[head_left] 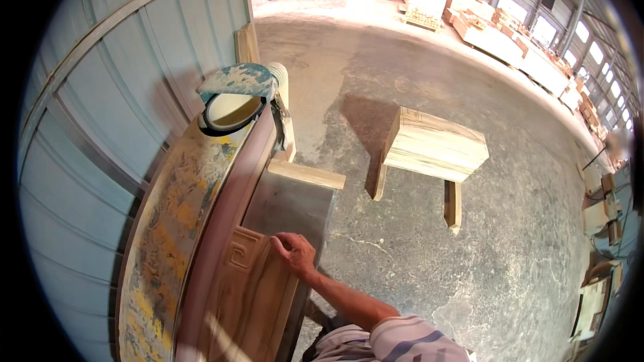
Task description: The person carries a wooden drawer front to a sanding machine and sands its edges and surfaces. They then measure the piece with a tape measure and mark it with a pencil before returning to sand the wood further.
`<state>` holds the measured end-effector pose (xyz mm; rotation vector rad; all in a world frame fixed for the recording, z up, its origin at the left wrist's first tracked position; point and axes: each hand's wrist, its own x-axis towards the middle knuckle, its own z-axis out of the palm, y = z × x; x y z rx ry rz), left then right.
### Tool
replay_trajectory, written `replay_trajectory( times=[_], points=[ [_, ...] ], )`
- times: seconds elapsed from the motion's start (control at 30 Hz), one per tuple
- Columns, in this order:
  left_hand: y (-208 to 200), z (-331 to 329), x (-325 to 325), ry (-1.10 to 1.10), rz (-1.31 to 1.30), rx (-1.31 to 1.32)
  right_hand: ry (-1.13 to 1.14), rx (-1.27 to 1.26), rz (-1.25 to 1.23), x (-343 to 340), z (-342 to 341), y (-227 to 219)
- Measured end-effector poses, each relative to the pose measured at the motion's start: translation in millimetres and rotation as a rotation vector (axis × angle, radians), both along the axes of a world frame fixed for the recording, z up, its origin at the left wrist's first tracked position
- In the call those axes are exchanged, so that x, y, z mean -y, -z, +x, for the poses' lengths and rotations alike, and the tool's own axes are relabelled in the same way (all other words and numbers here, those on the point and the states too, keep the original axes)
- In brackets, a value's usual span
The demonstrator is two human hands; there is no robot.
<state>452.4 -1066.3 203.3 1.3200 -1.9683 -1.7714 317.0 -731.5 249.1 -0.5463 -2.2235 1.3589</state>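
A brown wooden panel (258,295) with a squared spiral carved near its far end lies on the sander's grey metal table (288,208). Its left edge runs along the reddish-brown sanding belt (218,248) and looks to be against it. My right hand (293,253) is closed at the panel's far right corner, fingers curled and thumb toward the belt. The arm reaches in from the lower right, in a striped sleeve. My left hand is out of view. The panel's near end runs past the lower edge of the picture.
The belt sander's paint-worn housing (181,208) stands along a blue-grey corrugated wall (87,94). A wood strip (306,174) crosses the table's far end. To the right, a stack of pale boards (436,144) rests on wooden supports on the concrete floor. Timber piles (496,37) line the far side.
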Motion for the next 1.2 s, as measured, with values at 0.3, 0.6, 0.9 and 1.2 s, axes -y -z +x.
replay_trajectory(
  times=[0.3, 0.6, 0.9, 1.2],
  points=[
    [2, 1, -4, -0.03, -0.005, -0.003, 0.024, 0.11, -0.057, -32, -29, -6],
    [2, 8, 0, -0.078, 0.011, -0.016, -0.019, 0.162, -0.054, -28, -20, -14],
    [2, 15, 0, -0.107, 0.009, -0.02, -0.181, 0.134, -0.095, 31, 38, -6],
    [-1, 16, 1, -0.14, -0.006, -0.015, -0.071, 0.075, -0.131, 38, 36, -3]
  ],
)
